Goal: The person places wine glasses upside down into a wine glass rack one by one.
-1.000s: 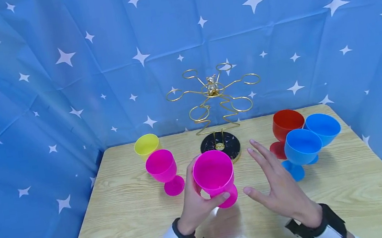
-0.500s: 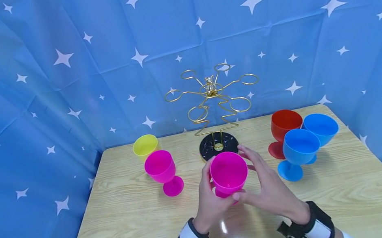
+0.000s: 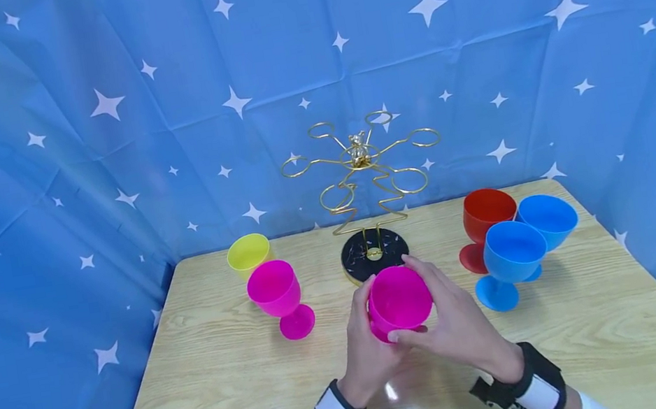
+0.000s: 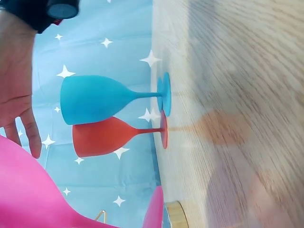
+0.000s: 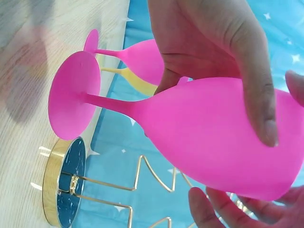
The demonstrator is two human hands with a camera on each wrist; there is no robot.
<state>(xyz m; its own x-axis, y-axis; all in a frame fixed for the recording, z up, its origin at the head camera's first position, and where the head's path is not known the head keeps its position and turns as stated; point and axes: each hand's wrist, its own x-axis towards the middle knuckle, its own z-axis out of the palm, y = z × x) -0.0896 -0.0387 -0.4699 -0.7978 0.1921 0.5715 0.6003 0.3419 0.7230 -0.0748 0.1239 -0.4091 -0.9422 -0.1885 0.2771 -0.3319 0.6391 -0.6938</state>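
Note:
Both hands hold a pink goblet (image 3: 399,298) upright above the middle of the table, its mouth toward the head camera. My left hand (image 3: 368,357) grips the bowl from the left; in the right wrist view its thumb (image 5: 260,111) lies along the pink side. From the other side my right hand (image 3: 463,325) holds the bowl, its thumb across the near side and its fingertips (image 5: 202,209) on the far side. The stem and round foot (image 5: 73,95) show in the right wrist view. Just beyond stands a gold wire rack (image 3: 359,157) with empty rings.
A black round base (image 3: 372,247) carries the rack. Left of it stand a second pink goblet (image 3: 275,290) and a yellow goblet (image 3: 248,253). On the right are a red goblet (image 3: 488,212) and two blue goblets (image 3: 514,251). A starry blue curtain (image 3: 185,56) hangs behind the table.
The right hand has come in from the right and taken hold of the pink goblet with the left. The goblet has moved slightly right, held by both hands.

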